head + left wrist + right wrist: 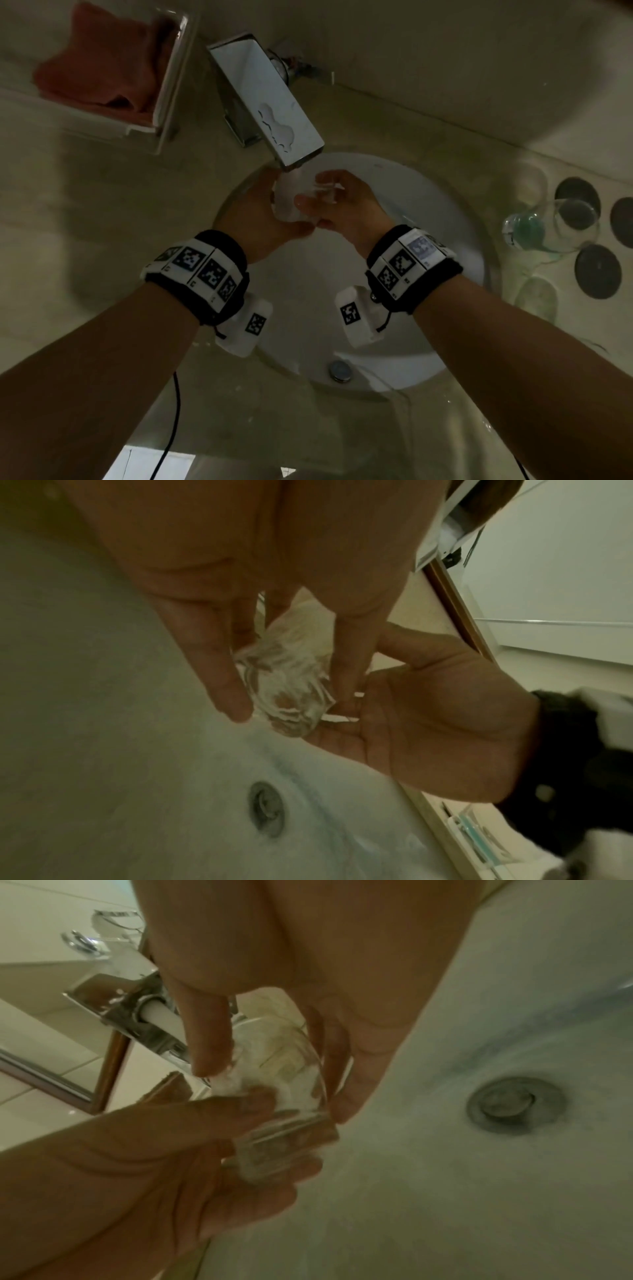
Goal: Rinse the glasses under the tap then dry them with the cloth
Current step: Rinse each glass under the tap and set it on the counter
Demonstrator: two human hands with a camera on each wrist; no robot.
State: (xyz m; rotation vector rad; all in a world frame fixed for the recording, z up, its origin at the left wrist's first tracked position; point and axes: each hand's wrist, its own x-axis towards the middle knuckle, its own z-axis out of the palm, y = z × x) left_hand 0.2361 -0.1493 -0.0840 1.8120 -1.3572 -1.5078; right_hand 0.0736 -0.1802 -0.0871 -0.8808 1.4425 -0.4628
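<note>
- A clear drinking glass (291, 202) is being held directly under the spout of the chrome tap (270, 102), above the white basin (428, 212), with water running over it.
- The glass is being gripped by the left hand (260, 209), fingers curled round its base end.
- The glass's other end is being gripped by the right hand (346, 205), fingers and thumb curled round it.
- An orange-red cloth (102, 61) is lying in a clear tray (171, 78) on the counter left of the tap.
- More glasses (548, 226) are standing on the counter right of the basin, beside dark round coasters (597, 270).
</note>
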